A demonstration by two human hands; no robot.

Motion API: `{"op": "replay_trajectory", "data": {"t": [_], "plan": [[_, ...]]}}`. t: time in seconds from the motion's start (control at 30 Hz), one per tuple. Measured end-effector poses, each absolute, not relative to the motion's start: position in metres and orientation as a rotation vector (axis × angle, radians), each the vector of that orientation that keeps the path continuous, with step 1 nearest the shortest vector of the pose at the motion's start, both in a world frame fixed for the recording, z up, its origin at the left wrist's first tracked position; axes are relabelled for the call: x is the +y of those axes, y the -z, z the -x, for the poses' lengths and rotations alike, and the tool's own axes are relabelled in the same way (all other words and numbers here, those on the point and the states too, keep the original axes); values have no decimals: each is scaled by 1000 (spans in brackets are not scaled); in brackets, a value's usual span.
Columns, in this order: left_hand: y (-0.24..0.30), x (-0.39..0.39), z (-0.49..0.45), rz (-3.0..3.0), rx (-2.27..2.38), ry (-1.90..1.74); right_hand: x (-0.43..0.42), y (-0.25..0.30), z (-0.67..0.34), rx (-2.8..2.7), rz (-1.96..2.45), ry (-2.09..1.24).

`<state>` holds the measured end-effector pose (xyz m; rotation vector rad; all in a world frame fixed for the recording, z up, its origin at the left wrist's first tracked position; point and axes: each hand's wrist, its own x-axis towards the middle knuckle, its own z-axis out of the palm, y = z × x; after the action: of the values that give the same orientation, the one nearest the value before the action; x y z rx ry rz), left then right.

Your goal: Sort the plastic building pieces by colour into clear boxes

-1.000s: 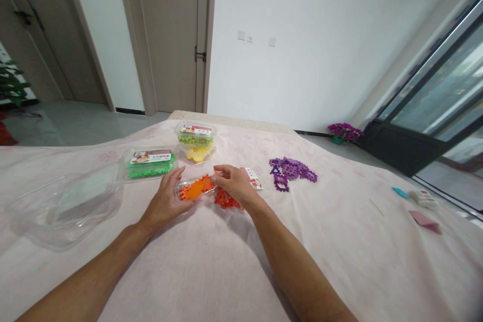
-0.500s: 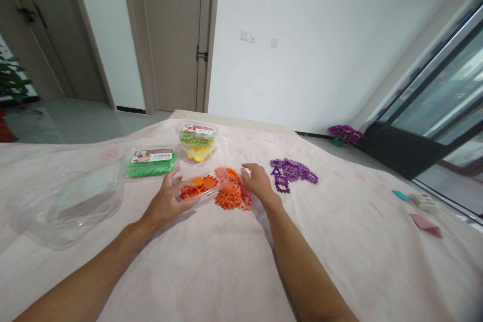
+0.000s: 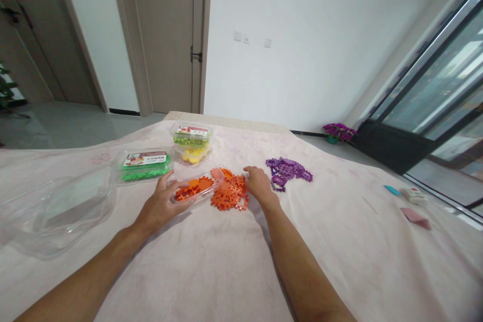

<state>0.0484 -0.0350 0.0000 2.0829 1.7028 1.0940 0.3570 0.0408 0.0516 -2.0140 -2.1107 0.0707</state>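
Note:
My left hand (image 3: 163,199) grips the near left side of a clear plastic container (image 3: 204,192), fingers and thumb around its wall. Orange interlocking toy pieces (image 3: 196,187) lie inside it. Against the container's right end is a loose pile of orange toy pieces (image 3: 228,192) on the cloth. At the right edge of that pile is my right hand (image 3: 259,184), its fingers curled together and pointing down. Its fingertips are partly hidden, and I cannot make out what is between them.
Behind my left hand stand closed containers of green pieces (image 3: 145,166) and of lime pieces (image 3: 191,136), the latter above yellow pieces (image 3: 194,152). Empty clear containers (image 3: 64,211) lie at left. Purple pieces (image 3: 289,171) sit at right; farther right are a pink cloth (image 3: 415,218) and a small white box (image 3: 413,195).
The view has shifted slightly, moving the table items leftward in the picture. My right hand stays at the pile's right edge, fingers a little more curled. My left hand keeps its hold on the container.

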Motion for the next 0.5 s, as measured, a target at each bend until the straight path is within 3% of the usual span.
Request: {"op": "replay_trajectory", "data": {"t": [0.17, 0.5], "plan": [[1, -34, -48, -2126, 1714, -1124, 39, -48, -335, -2244, 1712, -60], [0, -36, -48, -2223, 1662, -1138, 56, -26, -331, -2059, 1683, -197]]}}
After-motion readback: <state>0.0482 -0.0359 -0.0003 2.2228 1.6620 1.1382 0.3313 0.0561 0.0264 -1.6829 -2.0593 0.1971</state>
